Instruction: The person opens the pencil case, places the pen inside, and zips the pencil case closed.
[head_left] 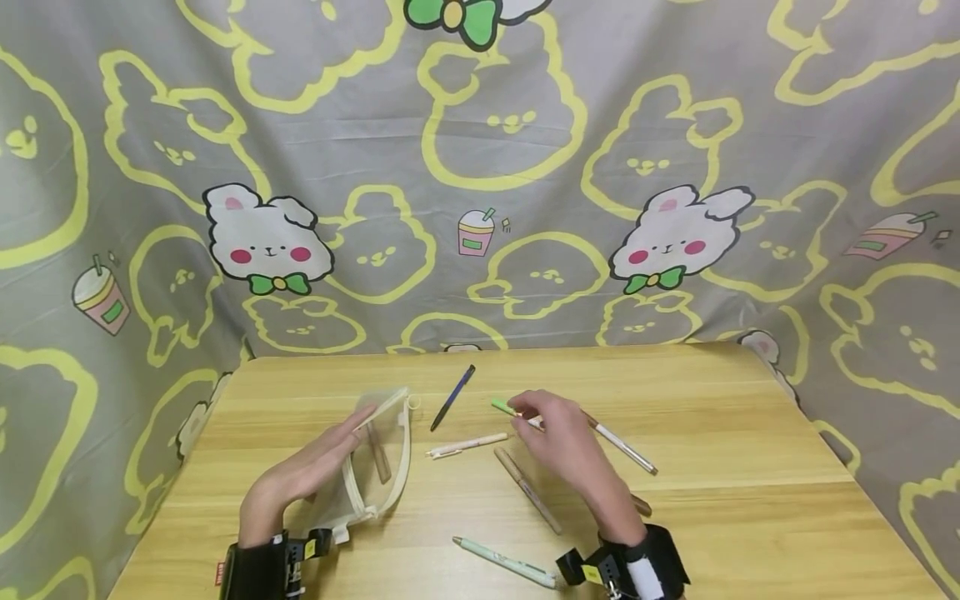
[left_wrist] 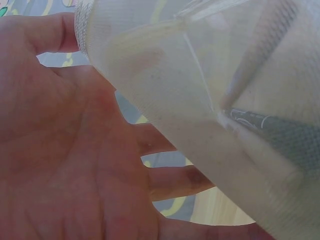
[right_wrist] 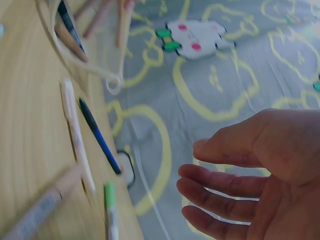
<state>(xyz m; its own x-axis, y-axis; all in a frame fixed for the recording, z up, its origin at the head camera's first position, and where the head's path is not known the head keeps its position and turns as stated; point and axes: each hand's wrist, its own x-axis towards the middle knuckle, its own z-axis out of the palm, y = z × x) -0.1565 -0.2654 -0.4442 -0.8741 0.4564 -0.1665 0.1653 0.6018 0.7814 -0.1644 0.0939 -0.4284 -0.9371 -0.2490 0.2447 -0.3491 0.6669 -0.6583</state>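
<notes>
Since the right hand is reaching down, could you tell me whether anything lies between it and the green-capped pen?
Nothing visible does. The right hand hovers open right over the green-capped pen on the wooden table; other pens lie beside.

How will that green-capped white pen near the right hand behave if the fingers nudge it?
The green-capped white pen is a slim round barrel lying flat on the smooth wooden table, so it will probably roll sideways rather than slide. It looks stiff and light, likely skittering from a small push. The right hand hovers open over it, so pinching both sides seems safer.
</notes>
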